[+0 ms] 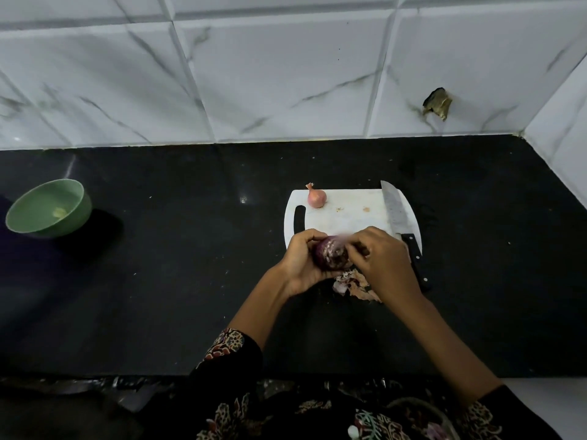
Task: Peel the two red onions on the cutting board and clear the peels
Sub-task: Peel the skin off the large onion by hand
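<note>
A dark purple red onion [330,254] is cupped in my left hand [301,262] just above the near edge of the white cutting board [349,214]. My right hand [381,258] pinches at the onion's skin on its right side; the fingertips are blurred. A second red onion [316,197], pale pink with its dry skin on, stands at the board's far left corner. Loose papery peels [352,282] lie on the black counter under my hands.
A knife [401,223] lies along the board's right side, black handle toward me. A green bowl [49,208] sits at the far left of the black counter [190,265]. Marbled tile wall behind, with a corner wall at the right.
</note>
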Available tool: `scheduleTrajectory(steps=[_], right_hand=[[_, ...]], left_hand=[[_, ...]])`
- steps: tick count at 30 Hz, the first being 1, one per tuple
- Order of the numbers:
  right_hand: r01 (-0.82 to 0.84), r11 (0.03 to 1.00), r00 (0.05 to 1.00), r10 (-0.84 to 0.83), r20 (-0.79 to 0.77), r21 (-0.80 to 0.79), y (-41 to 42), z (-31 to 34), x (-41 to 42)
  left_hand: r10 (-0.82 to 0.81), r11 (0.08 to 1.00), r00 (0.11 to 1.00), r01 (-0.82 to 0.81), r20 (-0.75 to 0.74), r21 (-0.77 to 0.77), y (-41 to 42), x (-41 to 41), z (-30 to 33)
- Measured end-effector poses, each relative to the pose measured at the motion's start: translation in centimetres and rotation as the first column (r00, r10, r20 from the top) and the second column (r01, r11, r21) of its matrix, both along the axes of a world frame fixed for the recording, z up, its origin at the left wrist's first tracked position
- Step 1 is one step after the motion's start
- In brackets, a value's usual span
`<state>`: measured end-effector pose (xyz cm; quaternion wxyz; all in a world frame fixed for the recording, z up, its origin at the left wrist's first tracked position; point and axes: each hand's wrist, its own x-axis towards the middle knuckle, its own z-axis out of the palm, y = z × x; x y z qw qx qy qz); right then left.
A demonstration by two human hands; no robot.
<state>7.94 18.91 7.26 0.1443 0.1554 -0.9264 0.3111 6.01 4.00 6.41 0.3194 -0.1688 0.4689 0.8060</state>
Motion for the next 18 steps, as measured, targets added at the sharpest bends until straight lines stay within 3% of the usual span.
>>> scheduleTrajectory(steps=[6, 11, 15, 18], right_hand=[[0.045, 0.992, 0.999, -0.042, -0.031, 0.121, -0.4, 0.1, 0.2], [0.024, 0.987, 0.999, -0.029, 0.03, 0.159, -0.2, 0.1, 0.1], [-0.044, 0.999, 0.991, 0.043, 0.128, 0.008, -0.2, 0.1, 0.2], [-0.025, 0.986, 0.978, 0.059, 0.202, -0.166, -0.3, -0.2, 0.3]], left_hand=[[-0.029, 1.0, 0.999, 0.028, -0.038, -0.012, 0.0, 0.2, -0.2], [-0.059, 0.988, 0.992, 0.042, -0.11, -0.149, -0.1, -0.1, 0.0], [-0.099, 0.951, 0.992, 0.07, -0.08, -0.302, -0.1, -0.3, 0.7], [-0.052, 0.943, 0.996, 0.025, -0.071, -0.332, 0.0, -0.3, 0.6]])
